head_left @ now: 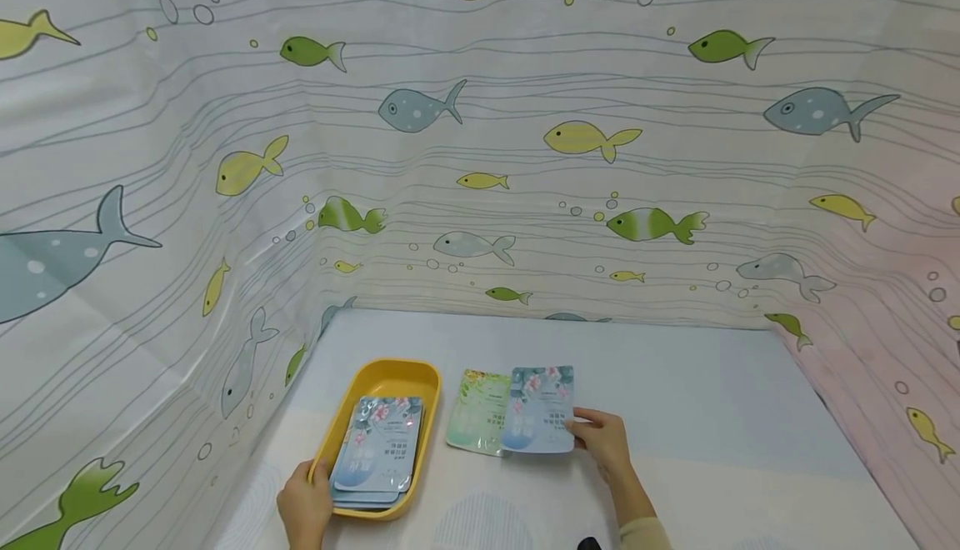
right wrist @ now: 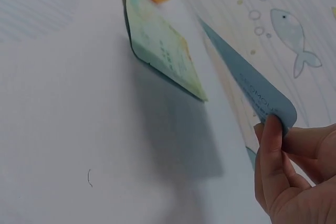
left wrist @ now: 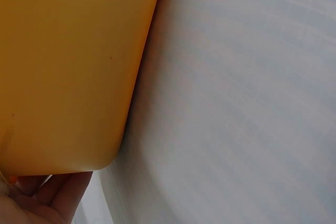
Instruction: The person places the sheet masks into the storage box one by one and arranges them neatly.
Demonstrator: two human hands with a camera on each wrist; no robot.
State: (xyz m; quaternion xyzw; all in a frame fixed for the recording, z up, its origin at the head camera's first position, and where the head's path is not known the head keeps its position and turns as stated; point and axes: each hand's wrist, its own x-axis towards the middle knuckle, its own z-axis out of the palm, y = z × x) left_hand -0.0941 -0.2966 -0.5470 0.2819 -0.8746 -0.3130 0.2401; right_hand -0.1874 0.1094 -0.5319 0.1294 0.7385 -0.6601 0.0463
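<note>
My right hand pinches a blue flat sachet with pink flowers by its side edge. In the right wrist view, the thumb and fingers hold one corner of that sachet, which is raised above the table. A green sachet lies beside it on the table, partly covered by the blue one in the head view. At the left, my left hand grips the side of a yellow tray near its front corner. Several blue sachets lie stacked inside the tray.
A pale tablecloth covers the table. Fish-patterned sheeting walls the table at the back and on both sides, close to the tray on the left. A small dark object pokes in at the bottom edge.
</note>
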